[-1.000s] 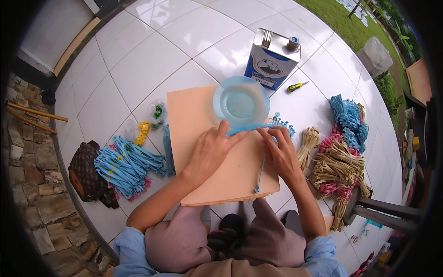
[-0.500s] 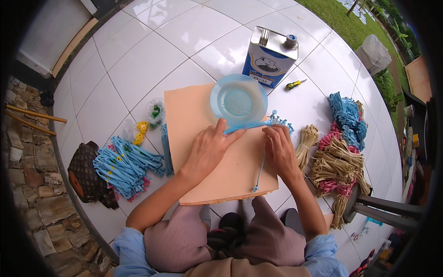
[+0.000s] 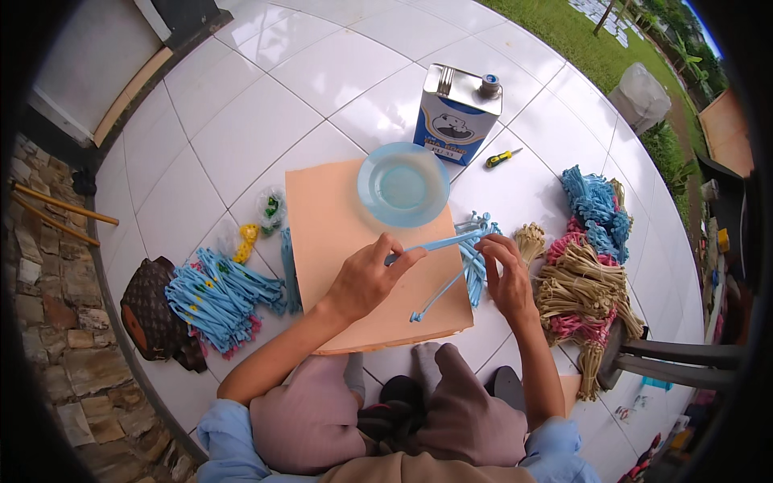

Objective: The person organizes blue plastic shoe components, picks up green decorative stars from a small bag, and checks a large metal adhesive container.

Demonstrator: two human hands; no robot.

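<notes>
My left hand (image 3: 372, 275) pinches one end of a light-blue flat strip (image 3: 441, 243) above a peach-coloured board (image 3: 386, 310). At the strip's other end, the curled fingers of my right hand (image 3: 507, 278) are closed on a thin blue cord (image 3: 441, 294). The cord slants down toward me and ends in a small knot-like tip. Whether the right fingers also grip the strip is hard to make out. A round blue glass plate (image 3: 368, 183) rests on the far part of the board. Several similar blue cords (image 3: 475, 283) lie by the board's right edge.
Behind the plate stands a blue-and-white metal can (image 3: 457, 121), with a yellow-green screwdriver (image 3: 502, 158) beside it. Bundles of beige (image 3: 584, 286) and blue cords (image 3: 596, 209) lie right. At left are a blue cord pile (image 3: 221, 294), a brown bag (image 3: 153, 314) and yellow pieces (image 3: 246, 243).
Both hands have come slightly nearer to me, lifting the strip away from the plate's rim. The right hand has moved a little rightward, and the cord's lower tip has swung left.
</notes>
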